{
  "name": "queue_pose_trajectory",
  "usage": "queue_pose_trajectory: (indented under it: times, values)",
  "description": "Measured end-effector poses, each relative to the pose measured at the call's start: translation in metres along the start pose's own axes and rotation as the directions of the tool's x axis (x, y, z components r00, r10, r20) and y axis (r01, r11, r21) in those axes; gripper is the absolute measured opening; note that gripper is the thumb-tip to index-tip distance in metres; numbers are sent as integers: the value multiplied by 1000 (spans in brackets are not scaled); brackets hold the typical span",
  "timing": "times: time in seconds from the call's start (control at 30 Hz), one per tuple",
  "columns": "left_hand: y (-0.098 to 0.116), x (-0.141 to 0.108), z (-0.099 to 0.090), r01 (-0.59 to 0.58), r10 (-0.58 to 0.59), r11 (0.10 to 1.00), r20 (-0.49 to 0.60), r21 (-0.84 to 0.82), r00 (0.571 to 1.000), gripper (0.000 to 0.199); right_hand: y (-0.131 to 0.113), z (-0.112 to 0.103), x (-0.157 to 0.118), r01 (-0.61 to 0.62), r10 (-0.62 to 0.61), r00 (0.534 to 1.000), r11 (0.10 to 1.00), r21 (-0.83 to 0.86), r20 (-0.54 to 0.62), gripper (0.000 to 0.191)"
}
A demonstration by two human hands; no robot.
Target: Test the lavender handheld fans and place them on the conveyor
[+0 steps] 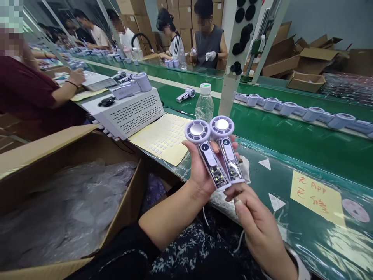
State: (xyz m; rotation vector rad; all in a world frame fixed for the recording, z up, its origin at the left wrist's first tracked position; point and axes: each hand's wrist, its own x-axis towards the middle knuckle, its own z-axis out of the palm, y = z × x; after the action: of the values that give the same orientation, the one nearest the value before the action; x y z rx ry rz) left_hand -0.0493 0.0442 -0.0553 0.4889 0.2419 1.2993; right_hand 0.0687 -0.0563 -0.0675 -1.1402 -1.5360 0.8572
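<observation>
My left hand (201, 167) is wrapped round two lilac handheld fans, held side by side with their round heads up. The left fan (208, 153) has a small dark display with faint marks. On the right fan (229, 151) the display reads about 20. Both handles show circuit parts through a clear lower front. At the handles' bottom ends, my right hand (259, 225) has its fingers closed in a pinch; what they hold, if anything, is hidden. A white cable (205, 216) hangs below the hands.
A cardboard box (128, 210) with plastic bags stands at left. Beyond it are a slotted metal box (140, 112) and a yellow sheet (177, 153) of small stickers. A water bottle (204, 103) stands behind the fans. More fans (288, 109) line the green conveyor; people work across it.
</observation>
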Motion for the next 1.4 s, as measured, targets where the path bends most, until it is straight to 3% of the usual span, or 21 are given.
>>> queue_pose_trajectory:
  times: [0.1,0.23,0.43,0.5,0.67,0.7,0.77,0.83,0.9,0.97,1.03,1.1,1.2,1.3,1.4]
  values:
    - [2,-2,0,21,-21,1000,4,-6,1000,77,-1,3,-2,-77,77,994,997,2,-75,39]
    - [3,-6,-2,1,-3,999,44,40,999,79,0,9,-3,-139,145,988,985,99,-56,49]
    - [-6,-14,-2,-199,181,974,153,111,972,77,3,27,-12,-212,290,940,909,359,-181,49]
    - [-8,-16,-3,-234,212,965,177,116,961,76,5,27,-13,-220,300,938,902,371,-174,48]
    - [-4,-11,-9,-187,169,974,140,129,976,78,7,-10,-5,-124,126,992,989,86,-22,38]
    - [-2,-9,-10,-185,171,975,113,124,979,76,8,-20,-2,-84,83,995,996,-2,-55,40]
    - [1,-9,-10,-200,192,971,65,134,979,65,11,-39,4,-67,11,971,971,-231,-237,41]
    - [4,-13,-11,-157,136,964,110,213,985,51,14,-50,9,-117,-28,926,927,-355,-377,34]
    - [6,-17,-15,-37,-55,932,239,361,970,45,16,-54,9,-126,57,952,969,-214,-301,49]
    - [7,-20,-23,54,-223,876,302,479,927,52,18,-55,6,-151,159,984,984,94,-81,56]
    - [7,-17,-31,77,-244,862,276,502,930,52,21,-56,0,-221,226,974,932,287,16,52]
    - [5,-12,-36,75,-183,891,201,448,962,46,24,-57,-6,-263,297,953,910,320,-62,47]
    - [0,-9,-29,136,-185,940,136,313,973,56,21,-62,-13,-281,367,912,884,374,-183,42]
    - [-3,-17,-14,164,-231,941,206,297,951,56,10,-69,-19,-264,364,927,806,530,-91,41]
    - [-6,-27,-2,166,-293,914,320,370,901,54,3,-73,-24,-263,351,935,771,580,-43,40]
